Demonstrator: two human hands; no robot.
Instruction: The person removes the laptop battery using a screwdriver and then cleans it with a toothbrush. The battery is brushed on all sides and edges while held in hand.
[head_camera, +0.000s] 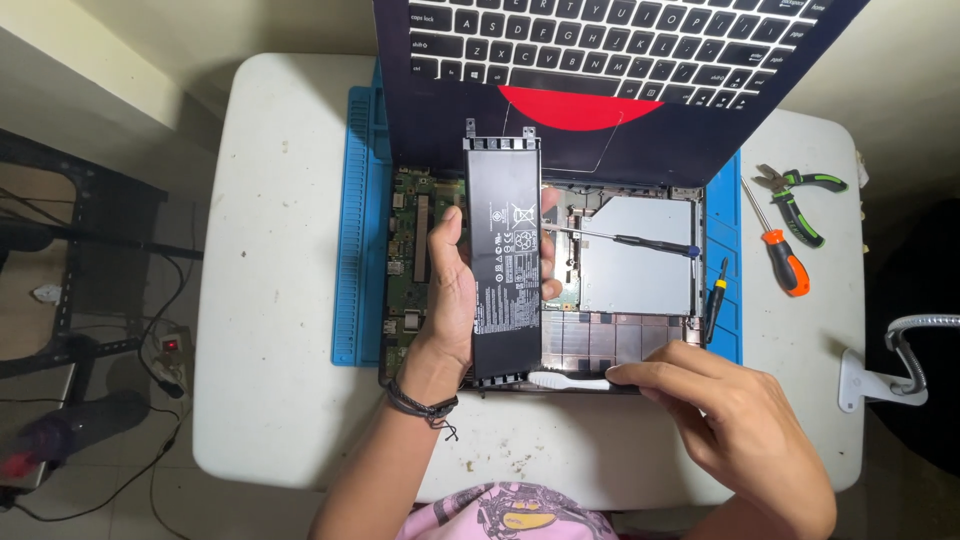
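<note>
Left hand (455, 290): gripping the battery (505, 255) around its long edges, thumb on the left side, fingertips showing on the right; a dark band sits on the wrist.
Battery: a long black slab, held lengthwise just above the opened laptop base (620, 335), over the seam between the green board (410, 250) and the metal drive bay (640, 255).
Right hand (715, 405): fingers curled low at the base's front edge, fingertips pinching the end of a white brush (565, 381) that lies along that edge.
Lid (610, 70): keyboard half tilted up behind the base, a red patch near its lower edge.
Screwdriver (625, 238): thin, dark-handled, lying across the drive bay.
Mat (355, 230): blue, under the laptop, on a white table (280, 330).
Right of the mat: an orange screwdriver (780, 250) and green-handled pliers (795, 195), well apart from both hands.
</note>
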